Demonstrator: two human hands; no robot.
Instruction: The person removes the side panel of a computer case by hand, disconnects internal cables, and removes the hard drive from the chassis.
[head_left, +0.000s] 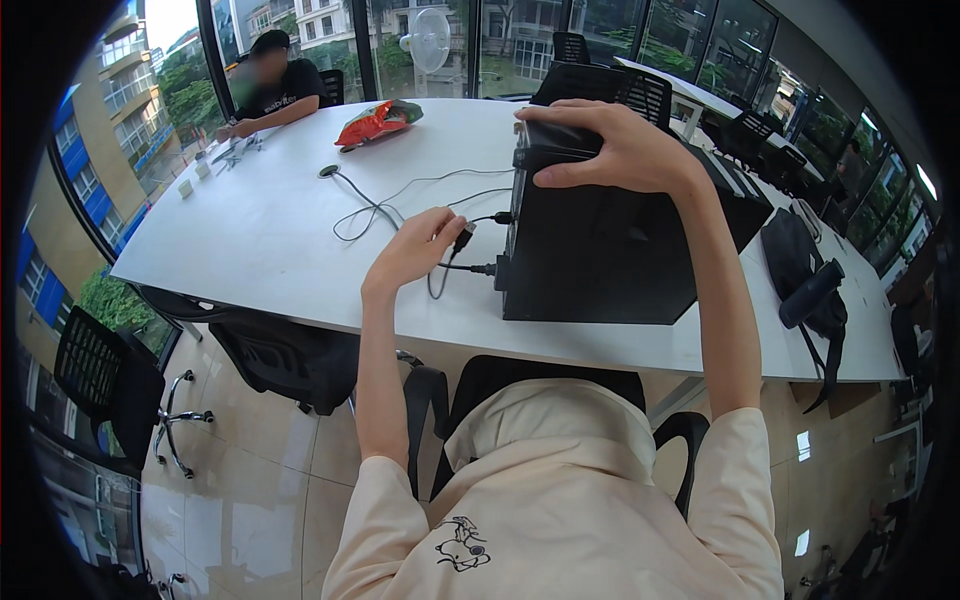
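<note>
Between the thumb and fingers of my left hand [415, 245] is a black USB cable [464, 238], its metal-tipped plug pointing up. The hand is closed on it, just left of a black computer case [605, 255] on the table. Two other plugs, an upper one [500, 218] and a lower power plug [485, 268], sit in the case's left end. My right hand [630, 145] lies over the top of the case with fingers stretched out and thumb against its near side. The sockets on that left end are seen too edge-on to make out.
Thin grey cables [385, 205] run across the white table [240, 240] from a round grommet [328, 172]. A red and green snack bag [380, 122] lies farther back. A person [280, 85] sits at the far left. A dark backpack [805, 255] rests at right, and office chairs [110, 380] stand around.
</note>
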